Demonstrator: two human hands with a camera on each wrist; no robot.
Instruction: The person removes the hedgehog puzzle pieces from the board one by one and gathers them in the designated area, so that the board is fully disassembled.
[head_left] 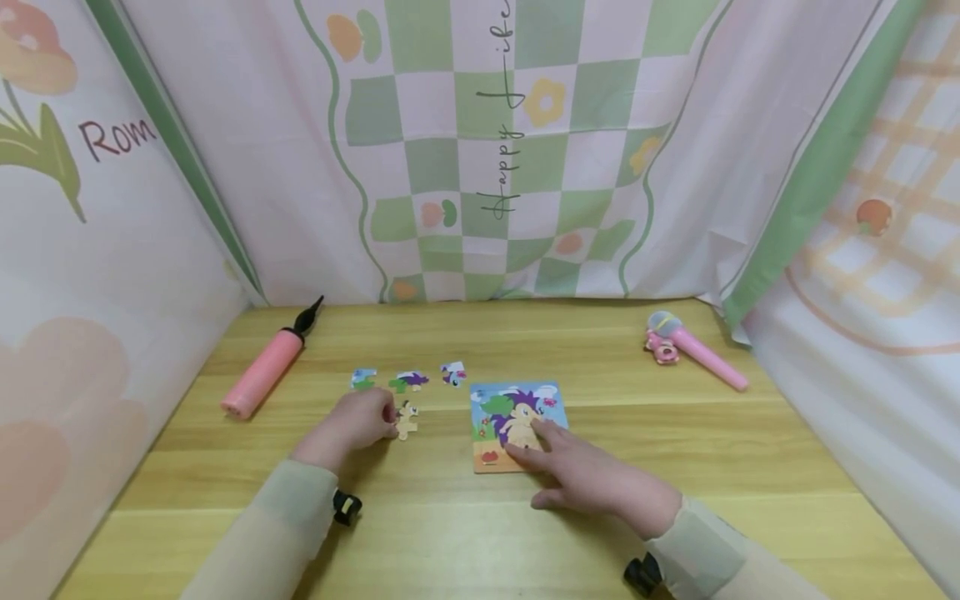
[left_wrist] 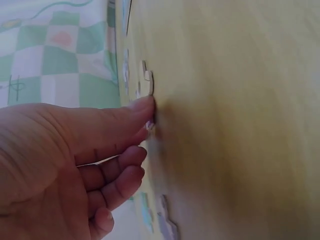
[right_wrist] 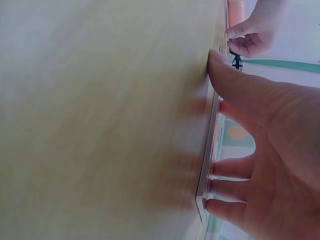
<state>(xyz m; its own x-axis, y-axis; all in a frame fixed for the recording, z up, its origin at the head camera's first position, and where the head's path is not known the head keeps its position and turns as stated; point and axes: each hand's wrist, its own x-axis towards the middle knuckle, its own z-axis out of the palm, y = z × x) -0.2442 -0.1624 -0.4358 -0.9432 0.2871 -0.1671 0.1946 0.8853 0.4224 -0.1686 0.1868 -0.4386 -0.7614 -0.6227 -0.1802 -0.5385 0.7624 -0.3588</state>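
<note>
A square jigsaw puzzle (head_left: pixel 486 400) with a purple-haired hedgehog picture lies flat on the wooden table. My right hand (head_left: pixel 592 477) rests on its right side, fingers spread; in the right wrist view the thumb (right_wrist: pixel 240 85) touches the table beside the board's edge. Left of the board, my left hand (head_left: pixel 360 421) pinches a beige puzzle piece (head_left: pixel 407 422) at its left edge, low over the table. The left wrist view shows the thumb (left_wrist: pixel 117 122) against this piece (left_wrist: pixel 146 82), the index finger mostly hidden behind it.
Three loose puzzle pieces lie behind the left hand: a blue-green one (head_left: pixel 363 379), a green-purple one (head_left: pixel 409 382) and a white-blue one (head_left: pixel 453 374). A pink hand pump (head_left: pixel 266 375) lies at left, a pink toy microphone (head_left: pixel 705 354) at right. Printed curtains (head_left: pixel 600 250) border the table.
</note>
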